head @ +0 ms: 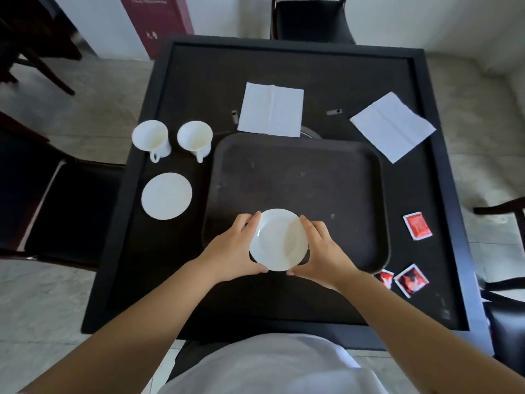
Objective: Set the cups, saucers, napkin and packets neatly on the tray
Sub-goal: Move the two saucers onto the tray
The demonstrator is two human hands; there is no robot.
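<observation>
Black square table sits on a pale tiled floor. Dark chairs around it, one at the far side, plus a maroon box back there.

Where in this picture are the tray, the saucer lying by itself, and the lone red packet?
tray (298, 177), head view, bare dark floor of the tray.
loose saucer (166, 195), head view, centre of its well.
lone red packet (417, 226), head view, middle of its red face.
</observation>
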